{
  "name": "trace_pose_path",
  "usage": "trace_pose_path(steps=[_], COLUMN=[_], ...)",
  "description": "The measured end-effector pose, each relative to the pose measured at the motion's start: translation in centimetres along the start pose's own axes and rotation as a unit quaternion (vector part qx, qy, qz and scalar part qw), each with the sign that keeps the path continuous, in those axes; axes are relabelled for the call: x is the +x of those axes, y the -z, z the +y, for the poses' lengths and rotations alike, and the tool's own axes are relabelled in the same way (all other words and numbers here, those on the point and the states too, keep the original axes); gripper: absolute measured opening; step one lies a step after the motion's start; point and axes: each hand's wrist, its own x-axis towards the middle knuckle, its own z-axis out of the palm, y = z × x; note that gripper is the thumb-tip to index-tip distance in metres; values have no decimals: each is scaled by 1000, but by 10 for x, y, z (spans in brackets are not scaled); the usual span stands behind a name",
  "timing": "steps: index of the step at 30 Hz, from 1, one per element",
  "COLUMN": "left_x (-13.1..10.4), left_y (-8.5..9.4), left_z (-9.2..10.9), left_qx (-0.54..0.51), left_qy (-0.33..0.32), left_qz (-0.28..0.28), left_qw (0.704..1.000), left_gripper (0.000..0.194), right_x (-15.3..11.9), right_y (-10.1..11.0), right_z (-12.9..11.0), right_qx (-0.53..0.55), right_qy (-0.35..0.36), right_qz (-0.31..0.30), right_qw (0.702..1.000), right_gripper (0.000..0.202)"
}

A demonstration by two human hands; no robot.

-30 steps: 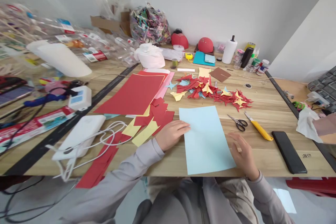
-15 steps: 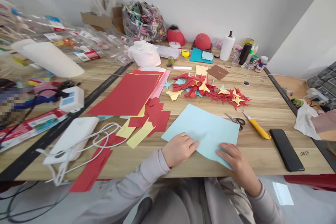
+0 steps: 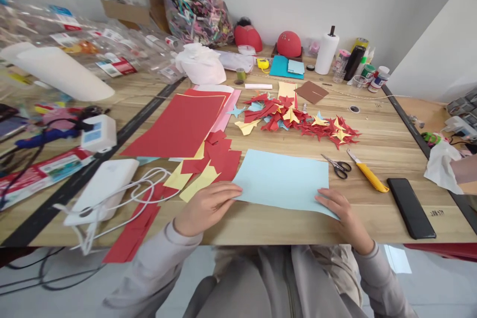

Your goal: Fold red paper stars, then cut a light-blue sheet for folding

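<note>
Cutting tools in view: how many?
2: black-handled metal scissors and a long yellow-handled knife, both right of the light blue paper sheet; others may be hidden.

You're at a wood-grain table (image 3: 268,223), black strip (image 3: 143,119) down its left; pale wall (image 3: 298,0) behind, grey floor (image 3: 428,288) below, bright patch (image 3: 398,259) lower right.

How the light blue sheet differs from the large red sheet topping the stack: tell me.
The light blue sheet is pale, while the large red sheet is deep red. The left hand and right hand touch the light blue sheet; neither touches the large red sheet. Both are four-cornered.
</note>
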Motion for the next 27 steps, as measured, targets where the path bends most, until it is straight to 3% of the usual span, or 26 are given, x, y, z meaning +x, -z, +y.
trace_pose_path(steps=[4, 7, 11, 14, 16, 19, 21, 23, 27], left_x=[6, 20, 36, 37, 33, 26, 23, 21, 28], left_y=[-4, -22, -49, -58, -58, -54, -52, -51, -51], left_z=[5, 29, 65, 63, 51, 36, 33, 34, 32], left_qx=[93, 136, 70, -28, -145, -287, -339, -361, -334], left_qy=[-5, -32, -108, -83, -70, -47, -25, 1, -13], left_qz=[19, 22, 26, 13, 16, 6, 2, -5, 9], left_qw=[995, 990, 991, 996, 987, 957, 941, 932, 942], left_gripper=[26, 26, 27, 28, 29, 32, 35, 36, 34], right_x=[5, 8, 15, 10, 0, -18, -25, -26, -8], right_y=[6, 8, 12, 19, 24, 26, 23, 19, 12], right_z=[-11, -44, -89, -92, -77, -43, -24, -15, -21], right_qx=[-56, -98, -31, 55, 80, 81, 115, 132, 142], right_qy=[34, 42, 95, 127, 80, -145, -225, -207, -79], right_qz=[12, 21, 23, 47, 104, 194, 237, 163, 16], right_qw=[998, 994, 995, 989, 988, 967, 938, 956, 987], right_gripper=[49, 38, 27, 25, 29, 26, 28, 32, 48])
